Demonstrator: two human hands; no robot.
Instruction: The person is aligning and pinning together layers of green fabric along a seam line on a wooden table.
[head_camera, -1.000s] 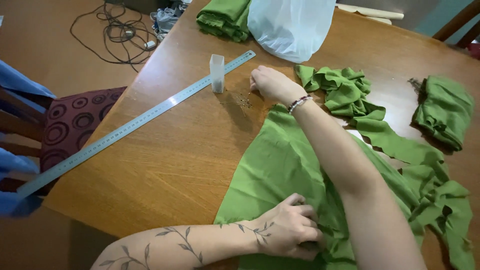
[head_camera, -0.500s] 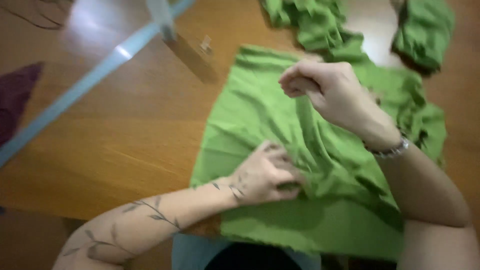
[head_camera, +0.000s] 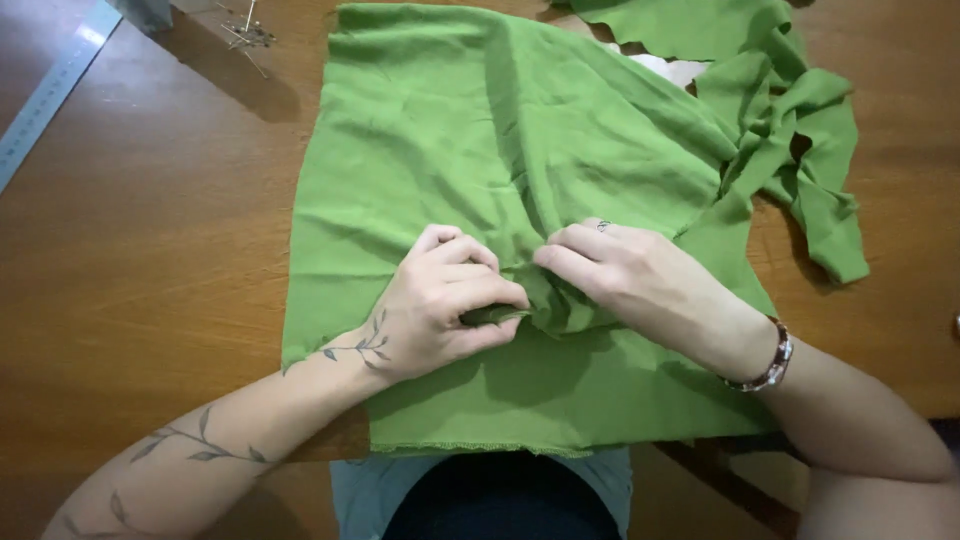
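A large piece of green fabric (head_camera: 480, 130) lies spread on a wooden table (head_camera: 150, 250), its hemmed lower edge hanging over the near table edge. My left hand (head_camera: 440, 300) and my right hand (head_camera: 630, 275) meet near the cloth's middle. Both pinch a raised fold of the fabric between fingers and thumbs, knuckles almost touching. My left forearm carries a leafy vine tattoo; a beaded bracelet sits on my right wrist.
Green fabric scraps (head_camera: 800, 140) trail off to the upper right, over a bit of white paper (head_camera: 670, 68). A metal ruler (head_camera: 50, 95) crosses the top left corner. Several loose pins (head_camera: 245, 35) lie near the top, beside a clear container's base (head_camera: 140, 12).
My right hand came back from the far side of the table to the cloth and joined the left hand on the fold. The view tilted down and closer.
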